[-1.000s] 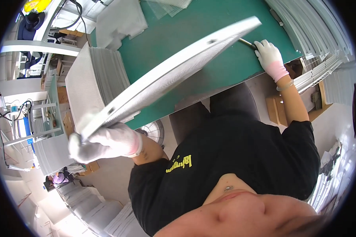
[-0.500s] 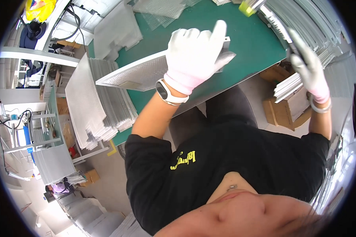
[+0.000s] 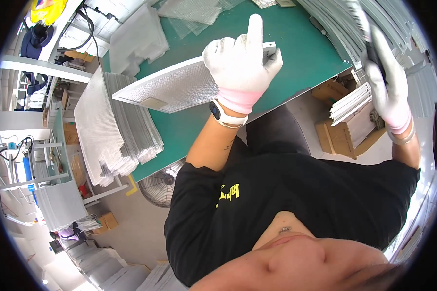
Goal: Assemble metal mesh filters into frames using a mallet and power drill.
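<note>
My left hand (image 3: 238,68), in a white glove with a pink cuff, grips the upper edge of a white-framed panel (image 3: 179,87) with a silvery textured face. Its index finger points away along the bench while the other fingers curl over the frame. The panel stands tilted on edge on the green bench top (image 3: 296,63), a small beige patch at its lower corner. At the right, my gloved right hand (image 3: 391,82) is closed round the dark handle of a mallet (image 3: 371,48). The mallet is raised, its head beyond the upper edge of the view.
A thick stack of silvery mesh sheets (image 3: 99,126) stands at the bench's left end. More loose sheets (image 3: 138,39) lie at the far side. Long pale strips (image 3: 320,24) line the right. Below the bench are an open cardboard box (image 3: 335,138) and a floor fan (image 3: 165,182).
My right hand has lifted the mallet, and its yellow-green head has gone out of view. My left hand still holds the panel, with its index finger more upright.
</note>
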A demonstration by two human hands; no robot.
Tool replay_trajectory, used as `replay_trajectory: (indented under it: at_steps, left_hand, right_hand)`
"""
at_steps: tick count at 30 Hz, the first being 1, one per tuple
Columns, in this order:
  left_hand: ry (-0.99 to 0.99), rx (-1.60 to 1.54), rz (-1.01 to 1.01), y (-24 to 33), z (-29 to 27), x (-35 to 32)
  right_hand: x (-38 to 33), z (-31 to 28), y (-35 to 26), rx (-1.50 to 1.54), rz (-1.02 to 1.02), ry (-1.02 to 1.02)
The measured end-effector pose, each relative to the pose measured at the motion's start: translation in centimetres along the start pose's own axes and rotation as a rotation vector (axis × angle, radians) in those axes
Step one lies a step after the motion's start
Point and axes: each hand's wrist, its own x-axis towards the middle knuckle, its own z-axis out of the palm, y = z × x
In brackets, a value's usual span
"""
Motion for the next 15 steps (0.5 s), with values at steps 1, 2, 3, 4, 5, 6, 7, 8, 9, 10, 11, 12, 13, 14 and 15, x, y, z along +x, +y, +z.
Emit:
replay_trajectory:
  at_steps: [1,2,3,4,5,6,7,8,9,10,11,12,13,14,15]
  left_hand:
    - [0.002,0.002,-0.002,-0.1,0.0,-0.1]
    - [0.019,0.003,0.005,-0.2,0.2,-0.2]
    - [0.036,0.004,0.012,-0.5,0.4,-0.3]
    - [0.038,-0.006,0.014,-0.6,0.9,-0.3]
    - [0.056,-0.012,0.023,-0.9,1.2,-0.4]
    - [0.075,-0.016,0.033,-1.1,1.4,-0.4]
    - [0.077,-0.013,0.032,-1.2,1.3,-0.5]
    - [0.087,-0.030,0.047,-1.2,1.2,-0.6]
    - [0.097,-0.043,0.066,-1.3,1.0,-0.6]
    - [0.100,-0.052,0.069,-1.1,0.9,-0.6]
    - [0.121,-0.049,0.069,-0.9,0.8,-0.7]
    - [0.142,-0.051,0.067,-0.8,0.8,-0.8]
    - [0.144,-0.055,0.067,-0.8,1.0,-0.8]
    - [0.151,-0.098,0.073,-0.9,1.2,-0.8]
    - [0.159,-0.137,0.078,-0.9,1.3,-0.7]
  right_hand:
    - [-0.8,0.4,-0.2,0.011,-0.005,-0.026]
    - [-1.7,0.9,-0.1,0.025,-0.011,-0.050]
    - [-2.4,1.3,0.1,-0.104,0.118,-0.509]
    - [-3.2,2.0,0.1,-0.021,0.228,-0.519]
    - [-4.0,3.2,0.2,0.070,0.328,-0.523]
    - [-4.5,4.5,0.2,0.069,0.325,-0.520]
    - [-5.1,6.0,0.3,0.159,0.279,-0.307]
    - [-5.8,7.4,0.4,0.246,0.234,-0.095]
    - [-6.5,9.2,0.8,0.247,0.232,-0.092]
    - [-7.4,10.9,1.3,0.248,0.282,-0.018]
    - [-8.3,12.7,2.1,0.258,0.327,0.055]
    - [-9.7,14.3,3.0,0.227,0.438,-0.062]
    - [-10.9,15.7,4.0,0.195,0.548,-0.180]
    - [-11.5,17.2,4.6,0.113,0.605,-0.288]
    - [-11.6,18.4,5.3,0.061,0.661,-0.420]
